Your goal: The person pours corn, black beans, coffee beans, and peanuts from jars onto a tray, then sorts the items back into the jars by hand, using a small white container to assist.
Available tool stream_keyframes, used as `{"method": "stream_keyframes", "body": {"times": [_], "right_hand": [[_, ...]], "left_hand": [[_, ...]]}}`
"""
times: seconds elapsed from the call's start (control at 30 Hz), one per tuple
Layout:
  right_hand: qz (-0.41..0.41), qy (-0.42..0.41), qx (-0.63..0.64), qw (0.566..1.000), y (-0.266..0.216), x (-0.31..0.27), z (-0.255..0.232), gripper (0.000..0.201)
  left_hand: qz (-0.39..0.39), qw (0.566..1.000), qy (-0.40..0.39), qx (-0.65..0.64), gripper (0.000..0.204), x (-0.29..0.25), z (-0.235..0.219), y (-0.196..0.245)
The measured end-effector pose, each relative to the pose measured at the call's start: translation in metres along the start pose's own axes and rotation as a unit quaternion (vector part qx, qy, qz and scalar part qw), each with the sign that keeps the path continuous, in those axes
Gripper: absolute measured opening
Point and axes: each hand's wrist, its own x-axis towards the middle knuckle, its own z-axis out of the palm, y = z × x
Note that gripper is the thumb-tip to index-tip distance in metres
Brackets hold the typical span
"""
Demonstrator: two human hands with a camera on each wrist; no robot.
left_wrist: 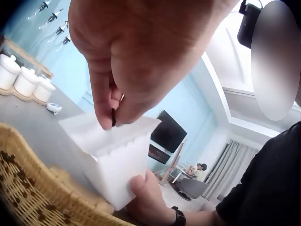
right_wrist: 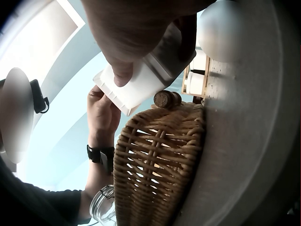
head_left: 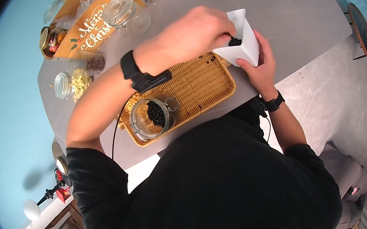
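My left hand reaches across into the mouth of a white angular container. Between its thumb and finger, in the left wrist view, it pinches a small black piece. Black beans show inside the container, by the fingertips. My right hand grips that container from its right side, thumb on the near wall, holding it tilted above the right end of a wicker basket. A glass jar with black beans in it lies at the basket's left end. Yellow kernels lie behind the jar.
At the back left are a wooden crate with white lettering and an open clip-top jar. Nearer stand a jar of pale pieces and a bag of brown bits. White lidded canisters stand on the grey table.
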Motion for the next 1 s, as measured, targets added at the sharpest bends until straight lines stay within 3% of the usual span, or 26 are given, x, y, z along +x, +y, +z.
{"method": "stream_keyframes", "body": {"times": [0.03, 0.07, 0.17, 0.27, 0.37, 0.47, 0.6, 0.73, 0.9, 1.0], "right_hand": [[0.001, -0.001, -0.004, 1.0, -0.001, 0.0, -0.001, 0.095], [0.002, 0.0, -0.009, 1.0, -0.001, 0.0, -0.001, 0.095], [0.003, 0.003, -0.013, 1.0, -0.002, -0.001, -0.001, 0.096], [0.007, 0.003, 0.001, 1.0, 0.001, -0.002, -0.001, 0.096], [0.013, 0.007, 0.0, 1.0, -0.003, -0.003, 0.0, 0.096], [0.012, 0.012, 0.003, 1.0, -0.001, -0.003, 0.002, 0.095], [-0.001, 0.005, -0.022, 1.0, -0.002, -0.001, 0.001, 0.095], [-0.006, 0.01, -0.031, 0.999, -0.001, -0.001, 0.0, 0.094], [0.001, 0.011, -0.024, 1.0, -0.001, -0.001, 0.0, 0.094], [0.008, 0.003, -0.011, 1.0, 0.0, -0.001, 0.001, 0.094]], "left_hand": [[0.018, 0.999, -0.026, -0.021, 0.018, 0.004, 0.003, 0.003], [-0.012, 0.998, -0.059, -0.03, 0.018, 0.005, 0.008, 0.002], [0.018, 0.999, 0.014, -0.048, 0.019, -0.001, 0.006, -0.012], [0.022, 0.994, 0.102, 0.033, 0.025, -0.025, -0.011, -0.016], [0.102, 0.956, -0.003, 0.275, 0.031, -0.068, -0.023, -0.032], [0.214, 0.933, -0.144, 0.25, 0.037, -0.102, 0.004, -0.055], [0.325, 0.89, -0.195, 0.253, 0.054, -0.091, 0.033, -0.049], [0.324, 0.894, -0.21, 0.229, 0.06, -0.081, 0.058, -0.065], [0.31, 0.87, -0.226, 0.311, 0.061, -0.087, 0.044, -0.092], [0.231, 0.899, -0.201, 0.314, 0.059, -0.093, 0.031, -0.106]]}}
